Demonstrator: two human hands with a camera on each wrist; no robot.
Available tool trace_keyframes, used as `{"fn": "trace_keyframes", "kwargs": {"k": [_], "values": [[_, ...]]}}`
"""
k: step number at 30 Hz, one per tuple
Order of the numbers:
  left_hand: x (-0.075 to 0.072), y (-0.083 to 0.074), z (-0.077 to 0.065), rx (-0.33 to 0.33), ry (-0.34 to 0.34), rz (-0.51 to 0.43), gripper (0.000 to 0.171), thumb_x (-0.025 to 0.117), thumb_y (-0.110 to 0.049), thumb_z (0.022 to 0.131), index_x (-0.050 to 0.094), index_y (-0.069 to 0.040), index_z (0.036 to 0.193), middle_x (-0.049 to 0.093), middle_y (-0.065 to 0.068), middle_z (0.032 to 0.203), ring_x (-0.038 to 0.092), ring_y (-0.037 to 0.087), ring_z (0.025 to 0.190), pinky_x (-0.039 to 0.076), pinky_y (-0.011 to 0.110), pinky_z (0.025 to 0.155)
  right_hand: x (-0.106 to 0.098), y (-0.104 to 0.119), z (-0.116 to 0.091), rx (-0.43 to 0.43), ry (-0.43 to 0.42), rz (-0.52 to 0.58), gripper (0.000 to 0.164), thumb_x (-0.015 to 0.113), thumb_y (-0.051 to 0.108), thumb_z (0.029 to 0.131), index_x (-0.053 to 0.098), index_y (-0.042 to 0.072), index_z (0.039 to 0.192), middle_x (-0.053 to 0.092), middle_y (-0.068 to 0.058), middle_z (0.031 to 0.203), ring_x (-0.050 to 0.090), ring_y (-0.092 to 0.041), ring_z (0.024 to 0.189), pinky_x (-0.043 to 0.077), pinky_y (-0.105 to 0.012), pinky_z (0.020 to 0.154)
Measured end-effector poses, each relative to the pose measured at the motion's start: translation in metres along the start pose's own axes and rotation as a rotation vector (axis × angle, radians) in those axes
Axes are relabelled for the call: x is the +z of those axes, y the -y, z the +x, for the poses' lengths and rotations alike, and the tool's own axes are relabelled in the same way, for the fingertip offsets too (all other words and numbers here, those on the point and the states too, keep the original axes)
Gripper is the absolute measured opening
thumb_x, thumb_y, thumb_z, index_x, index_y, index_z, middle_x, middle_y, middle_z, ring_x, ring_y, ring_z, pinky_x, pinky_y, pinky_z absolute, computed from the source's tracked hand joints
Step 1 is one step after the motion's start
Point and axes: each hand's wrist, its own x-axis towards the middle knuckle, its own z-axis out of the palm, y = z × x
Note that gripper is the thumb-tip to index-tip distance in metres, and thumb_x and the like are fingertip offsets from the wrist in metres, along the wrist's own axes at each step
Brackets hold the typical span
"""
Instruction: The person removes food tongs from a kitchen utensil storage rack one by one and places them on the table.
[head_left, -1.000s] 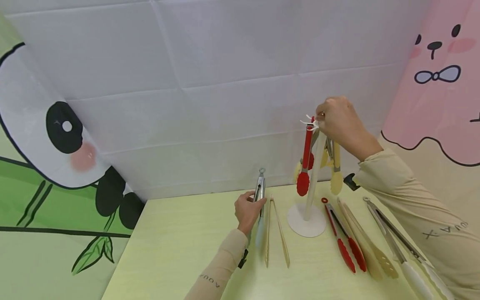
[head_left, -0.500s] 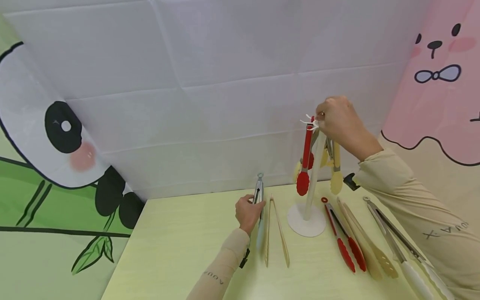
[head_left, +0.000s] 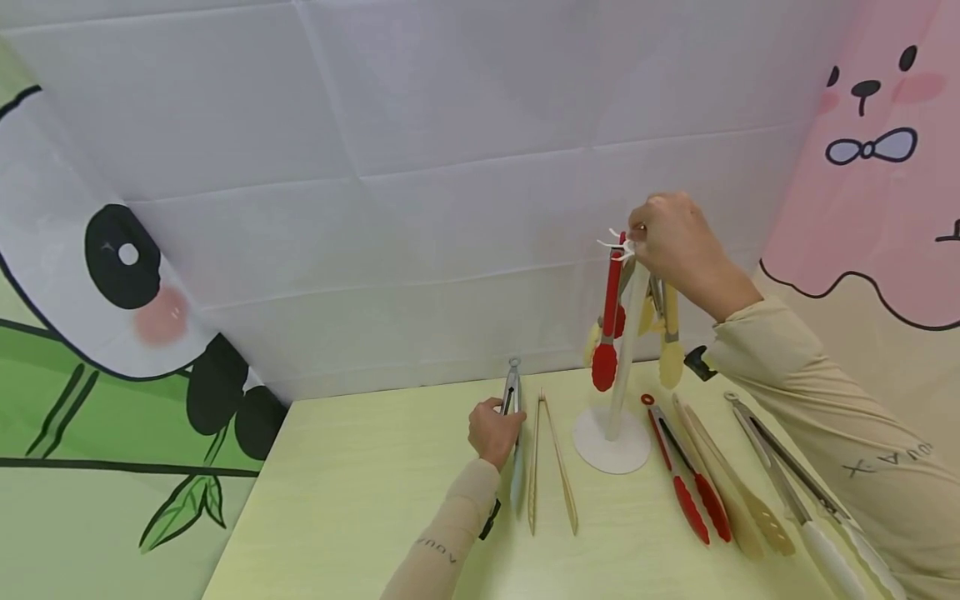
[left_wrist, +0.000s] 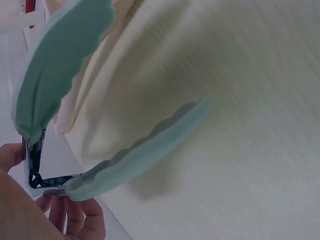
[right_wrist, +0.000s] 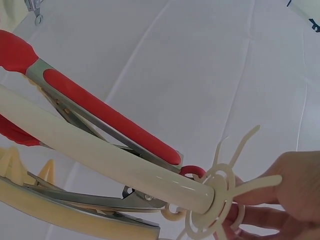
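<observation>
My left hand [head_left: 495, 433] grips metal tongs [head_left: 512, 387] by their upper arms, hanging loop up. Their scalloped teal heads [left_wrist: 135, 162] spread apart low over the table, and a shadow lies beneath. At the top of a white hook stand [right_wrist: 125, 155], my right hand [head_left: 675, 237] has its fingers curled around the hooked crown [right_wrist: 220, 192], partly hidden behind it. Red-tipped tongs [head_left: 604, 367] hang from the stand on the left side. Yellow tongs [head_left: 671, 362] dangle on the right, under the right hand.
Slim gold tongs [head_left: 568, 496] lie spread between the left hand and the round stand base [head_left: 592, 450]. To the right lie red tongs [head_left: 686, 500], wooden tongs [head_left: 742, 500] and long white-tipped tongs [head_left: 825, 550]. A pale cloth wall [head_left: 450, 250] rises behind the table.
My left hand has lowered the teal-tipped tongs and shifted them slightly left, so their loop sits lower. The right hand stays at the stand's top.
</observation>
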Motion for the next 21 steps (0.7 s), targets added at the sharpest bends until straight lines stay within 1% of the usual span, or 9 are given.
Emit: {"fn": "trace_keyframes", "kwargs": {"k": [3, 8, 15, 21], "values": [[0.002, 0.001, 0.000, -0.011, 0.006, 0.013, 0.040, 0.079, -0.022, 0.070, 0.071, -0.004, 0.105, 0.065, 0.008, 0.084, 0.058, 0.020, 0.062, 0.048, 0.042, 0.061, 0.000, -0.001, 0.000, -0.001, 0.002, 0.004, 0.020, 0.050, -0.011, 0.079, 0.070, -0.009, 0.078, 0.063, -0.022, 0.077, 0.054, -0.035, 0.072, 0.041, -0.049, 0.080], [0.005, 0.004, 0.000, -0.019, 0.007, 0.031, 0.041, 0.079, -0.022, 0.071, 0.070, -0.003, 0.106, 0.066, 0.009, 0.086, 0.058, 0.021, 0.065, 0.048, 0.043, 0.063, 0.000, -0.002, 0.001, -0.015, -0.003, 0.007, 0.020, 0.050, -0.011, 0.077, 0.070, -0.008, 0.075, 0.063, -0.021, 0.075, 0.053, -0.034, 0.071, 0.040, -0.050, 0.084], [0.008, 0.007, -0.001, -0.024, 0.030, 0.029, 0.036, 0.079, -0.019, 0.071, 0.070, -0.003, 0.103, 0.064, 0.007, 0.080, 0.057, 0.020, 0.061, 0.048, 0.043, 0.063, 0.001, -0.004, 0.001, -0.025, -0.013, 0.010, 0.021, 0.049, -0.011, 0.076, 0.069, -0.006, 0.072, 0.060, -0.019, 0.071, 0.051, -0.033, 0.068, 0.040, -0.051, 0.083], [0.014, 0.017, 0.003, -0.028, 0.055, 0.045, 0.038, 0.077, -0.020, 0.072, 0.069, -0.003, 0.105, 0.064, 0.006, 0.076, 0.057, 0.018, 0.058, 0.049, 0.043, 0.064, -0.002, -0.002, 0.002, -0.012, 0.006, 0.031, 0.021, 0.050, -0.010, 0.077, 0.070, -0.007, 0.075, 0.063, -0.023, 0.078, 0.056, -0.036, 0.075, 0.038, -0.053, 0.087]]}}
